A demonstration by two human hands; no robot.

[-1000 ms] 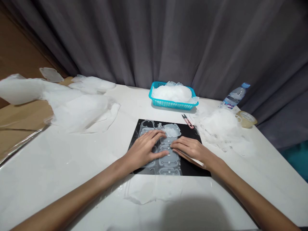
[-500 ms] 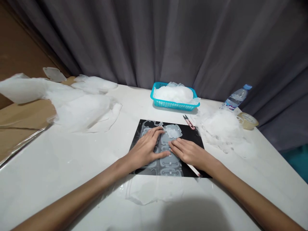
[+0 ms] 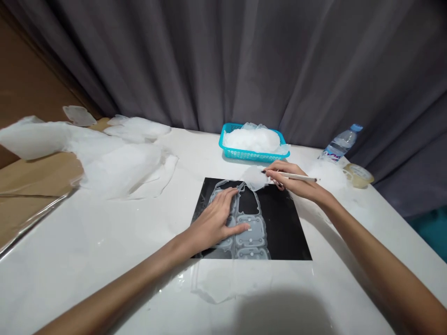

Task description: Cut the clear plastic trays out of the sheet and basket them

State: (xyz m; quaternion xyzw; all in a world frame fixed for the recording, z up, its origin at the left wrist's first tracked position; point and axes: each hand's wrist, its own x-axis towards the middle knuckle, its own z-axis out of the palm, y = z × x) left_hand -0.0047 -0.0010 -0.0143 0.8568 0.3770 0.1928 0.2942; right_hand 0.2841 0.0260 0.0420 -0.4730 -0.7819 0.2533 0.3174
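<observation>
A gray curtain hangs behind a white tabletop, with brown cardboard along the left side and a bottle toward the back right. A wide stretch of tabletop lies between the left forearm and the cardboard; past the far edge of the black mat, only a narrow strip separates it from the teal basket. The molded translucent sheet covers the mat's left part and runs over its near edge. On it the left hand lies flat, fingers close together, thumb spread onto a panel. Over the mat's far right corner, the right hand pinches a white stick by its dark-tipped end; the translucent piece is just left of those fingertips, across the mat's far edge, though whether they touch it I cannot tell
</observation>
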